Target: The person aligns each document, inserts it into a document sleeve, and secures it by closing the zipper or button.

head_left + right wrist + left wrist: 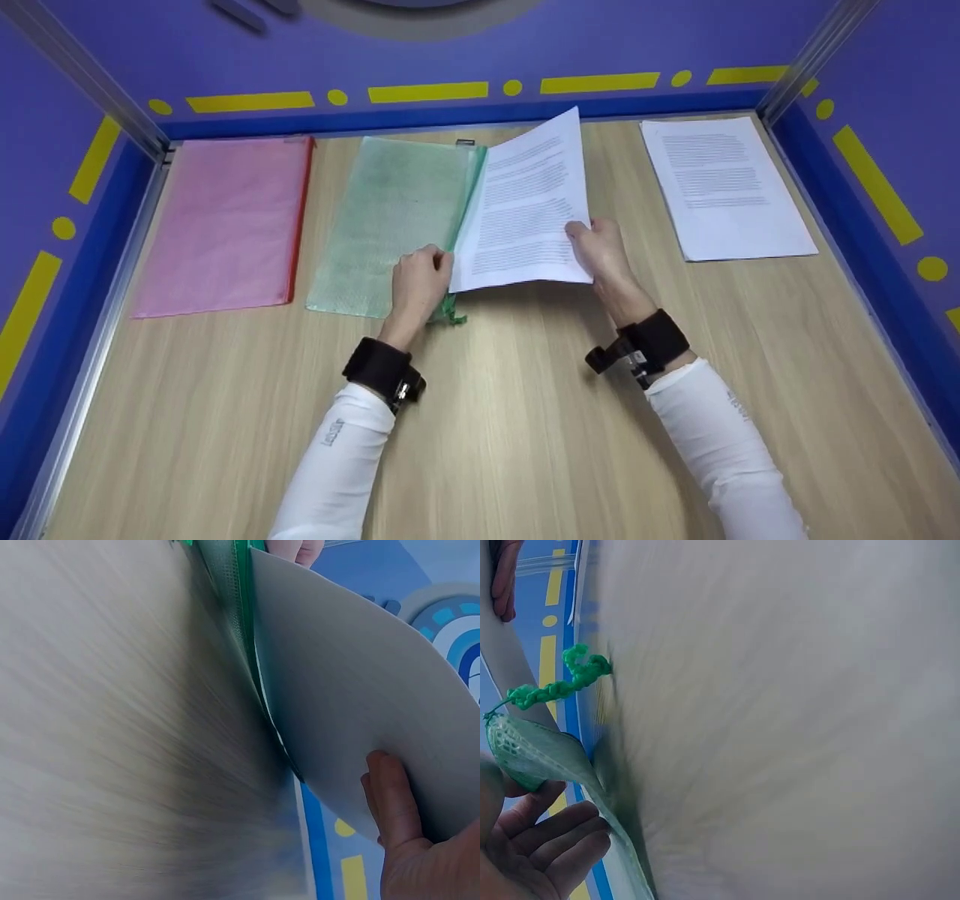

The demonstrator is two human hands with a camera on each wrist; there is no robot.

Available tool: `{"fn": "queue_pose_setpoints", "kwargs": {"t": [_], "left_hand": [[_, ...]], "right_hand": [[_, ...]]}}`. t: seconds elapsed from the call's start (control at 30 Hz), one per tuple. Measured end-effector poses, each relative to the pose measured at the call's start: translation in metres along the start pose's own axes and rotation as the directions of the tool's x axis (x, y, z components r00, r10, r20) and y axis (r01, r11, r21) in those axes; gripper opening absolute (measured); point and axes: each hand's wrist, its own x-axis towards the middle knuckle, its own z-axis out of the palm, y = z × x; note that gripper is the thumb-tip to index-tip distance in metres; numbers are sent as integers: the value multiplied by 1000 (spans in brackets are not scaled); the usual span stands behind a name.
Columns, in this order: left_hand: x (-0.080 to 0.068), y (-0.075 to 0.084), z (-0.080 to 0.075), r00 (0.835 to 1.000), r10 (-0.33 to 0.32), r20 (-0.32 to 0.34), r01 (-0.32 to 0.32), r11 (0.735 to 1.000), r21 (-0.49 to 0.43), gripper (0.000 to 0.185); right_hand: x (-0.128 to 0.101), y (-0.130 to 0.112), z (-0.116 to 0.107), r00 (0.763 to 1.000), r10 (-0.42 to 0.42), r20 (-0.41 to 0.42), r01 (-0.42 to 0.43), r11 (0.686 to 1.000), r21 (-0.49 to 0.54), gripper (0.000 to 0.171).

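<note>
A green mesh zip pouch (pixel 390 221) lies flat on the wooden table. My left hand (pixel 418 279) pinches its near right corner by the open edge, lifting the mesh flap (pixel 536 754); a green zip cord (pixel 562 686) hangs beside it. My right hand (pixel 600 251) grips the right edge of a printed paper sheet (pixel 529 206), whose left edge sits at the pouch's open side. The sheet (pixel 352 705) is tilted up off the table, and the pouch edge (pixel 236 630) meets it.
A pink zip pouch (pixel 225 225) lies to the left of the green one. A stack of printed sheets (pixel 724 187) rests at the back right. Purple walls with yellow marks enclose the table (pixel 525 420) on three sides.
</note>
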Motion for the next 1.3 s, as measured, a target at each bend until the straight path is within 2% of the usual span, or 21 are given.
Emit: {"fn": "queue_pose_setpoints", "kwargs": {"t": [0.23,0.43,1.03,1.13,1.3], "left_hand": [[0,6,0,999,23,-30,-22,999,27,26],[1,7,2,999,23,-37,-21,998,56,26],[-3,13,6,997,44,-57,-42,998,37,26],[-4,14,7,997,48,-57,-47,999,28,26],[-3,16,7,997,48,-56,-47,999,19,27]], "right_hand": [[-2,0,2,999,-17,41,17,1000,-2,41],[-1,1,8,1000,1,27,-2,999,43,38],[3,12,28,997,42,59,-47,995,92,37],[4,13,28,996,46,76,-52,996,78,38],[8,14,20,993,64,103,-63,998,-14,41]]}}
